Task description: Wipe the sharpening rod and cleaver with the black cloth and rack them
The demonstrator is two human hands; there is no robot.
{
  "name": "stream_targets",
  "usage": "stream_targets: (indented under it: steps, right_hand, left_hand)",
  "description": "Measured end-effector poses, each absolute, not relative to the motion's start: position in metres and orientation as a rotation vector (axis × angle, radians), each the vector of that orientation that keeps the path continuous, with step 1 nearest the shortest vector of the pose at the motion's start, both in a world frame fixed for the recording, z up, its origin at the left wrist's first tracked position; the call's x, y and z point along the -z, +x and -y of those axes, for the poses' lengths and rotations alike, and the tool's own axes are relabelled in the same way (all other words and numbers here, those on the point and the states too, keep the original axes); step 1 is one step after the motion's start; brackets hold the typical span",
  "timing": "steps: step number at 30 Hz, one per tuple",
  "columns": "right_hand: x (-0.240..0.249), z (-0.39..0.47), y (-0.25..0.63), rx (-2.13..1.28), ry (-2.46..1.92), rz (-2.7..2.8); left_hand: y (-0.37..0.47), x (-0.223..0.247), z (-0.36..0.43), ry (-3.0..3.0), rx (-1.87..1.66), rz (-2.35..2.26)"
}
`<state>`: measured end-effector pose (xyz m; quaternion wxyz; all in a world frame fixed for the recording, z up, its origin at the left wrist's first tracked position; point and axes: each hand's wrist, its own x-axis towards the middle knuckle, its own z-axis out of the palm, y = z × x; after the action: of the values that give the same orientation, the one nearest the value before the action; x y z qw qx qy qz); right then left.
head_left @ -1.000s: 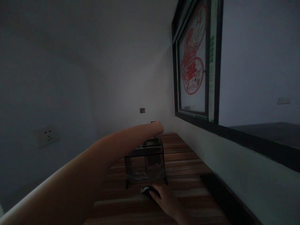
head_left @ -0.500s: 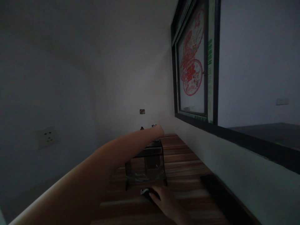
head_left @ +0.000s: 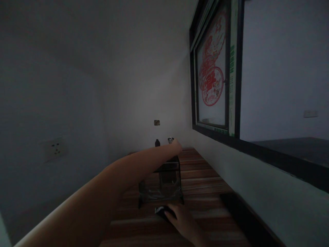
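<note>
My left arm stretches across the view to a black-framed rack with clear panels. My left hand is over its far upper part, the fingers turned away and hidden. A small shiny object shows just beside that hand; whether I grip it cannot be seen. A dark bottle-like top stands up behind my forearm. Near the rack's front foot, my right hand is closed around a black hair clipper with a silvery end, low over the wood-grain table.
A long dark slab lies along the table's right side. A dark-framed window with red paper decorations runs along the right wall. On the left wall is a socket. A small open wall box is on the wall ahead.
The view has shifted slightly. My left hand sits a little lower and to the right, and more of the shiny object and bottle-like top shows. My right hand keeps its hold.
</note>
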<state>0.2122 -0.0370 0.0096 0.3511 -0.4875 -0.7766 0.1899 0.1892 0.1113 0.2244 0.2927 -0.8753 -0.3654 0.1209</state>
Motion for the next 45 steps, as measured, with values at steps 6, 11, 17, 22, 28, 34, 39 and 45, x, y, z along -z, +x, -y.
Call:
stream_targets:
  steps: [6,11,17,22,28,34,39,45]
  right_hand:
    - [-0.012,0.038,0.213,-0.508,-1.237,2.024]
    - [-0.013,0.037,0.213,-0.522,-1.227,2.039]
    - [-0.014,0.040,0.214,-0.528,-1.266,2.085]
    - [-0.020,0.045,0.213,-0.589,-1.090,2.191]
    - [-0.013,0.044,0.210,-0.500,-1.160,2.314]
    - [-0.009,0.053,0.211,-0.341,-1.349,2.387]
    - [-0.009,0.066,0.240,-0.288,-1.499,2.383]
    - [0.007,0.076,0.296,-0.202,-1.632,2.261]
  left_hand:
    - [0.184,-0.225,-0.103,-2.246,-0.477,0.968]
    - [0.180,-0.227,-0.097,-2.230,-0.499,0.896]
    - [0.175,-0.234,-0.085,-2.253,-0.410,0.771]
    - [0.162,-0.242,-0.063,-2.322,-0.213,0.580]
    - [0.116,-0.222,0.002,-2.537,0.352,0.173]
    - [0.033,-0.126,0.031,-2.861,0.877,0.387]
    - [-0.014,-0.036,0.004,-2.891,1.280,0.908]
    - [-0.023,-0.008,-0.007,-2.977,1.242,1.019]
